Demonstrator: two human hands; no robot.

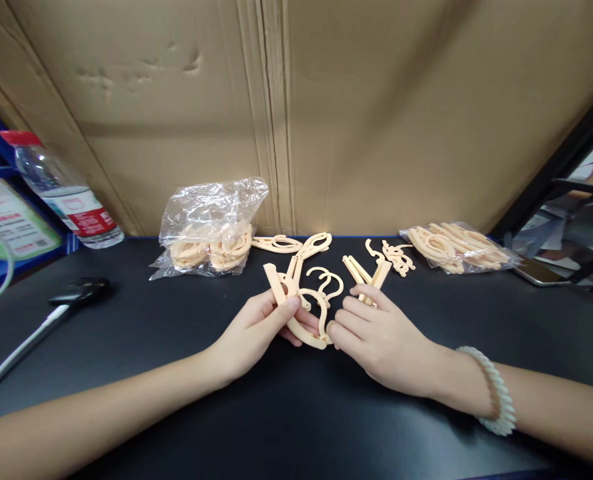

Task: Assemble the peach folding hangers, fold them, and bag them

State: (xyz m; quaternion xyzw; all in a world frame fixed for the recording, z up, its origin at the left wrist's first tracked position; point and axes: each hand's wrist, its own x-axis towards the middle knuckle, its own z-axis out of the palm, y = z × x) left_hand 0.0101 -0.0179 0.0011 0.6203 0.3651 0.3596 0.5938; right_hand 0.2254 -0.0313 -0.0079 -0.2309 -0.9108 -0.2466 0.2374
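Between my two hands is a beige plastic folding hanger (303, 333), with a curved part rising near its lower joint. My left hand (261, 323) grips one arm of it, thumb on top and fingers beneath. My right hand (381, 333) is closed around a second beige hanger arm (381, 272), its fingertips at the lower joint; whether both arms are joined is hidden behind the fingers. Just beyond lie loose hanger hooks (332, 283), a pair of hanger arms (316, 245) and narrow beige strips (356, 268).
A clear bag of hanger parts (209, 247) lies back left, another bag (456, 247) back right beside a phone (543, 272). More small hooks (399, 257) lie nearby. At left are a bottle (83, 207) and a black device (83, 291) with a white cable. Cardboard (376, 120) stands behind.
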